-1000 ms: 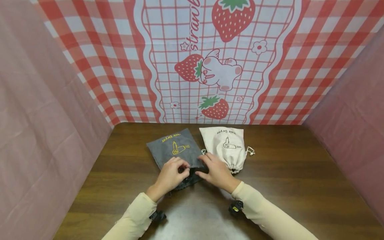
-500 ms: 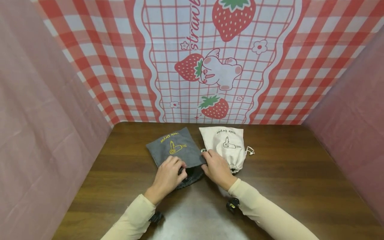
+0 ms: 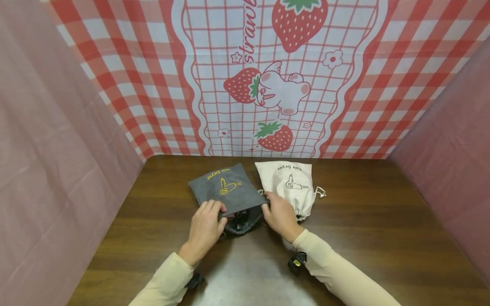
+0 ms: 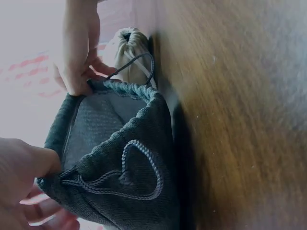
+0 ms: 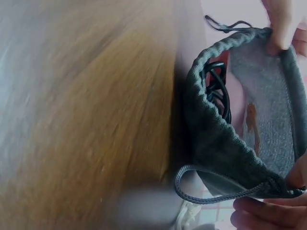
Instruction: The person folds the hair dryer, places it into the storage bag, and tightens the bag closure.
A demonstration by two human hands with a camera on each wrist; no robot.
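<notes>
A grey drawstring bag printed "Hair Dryer" in yellow lies on the table, its mouth spread wide toward me. My left hand pinches the left corner of the mouth, thumb inside the rim. At the right corner my right hand pinches the rim the same way. Inside the bag a coiled black cord shows, beside something pink and red; the rest of it is hidden in the cloth. A loop of grey drawstring hangs from the left corner, and another drawstring loop from the right.
Just right of the grey bag lies a cream drawstring bag, also printed "Hair Dryer", with its mouth gathered and white cord sticking out. The brown wooden table ends at a checked strawberry cloth. Pink curtains flank both sides.
Both hands have moved to the mouth's corners and spread it open, the left going outward to the left. The black cord inside has come into view. The cream bag stays put.
</notes>
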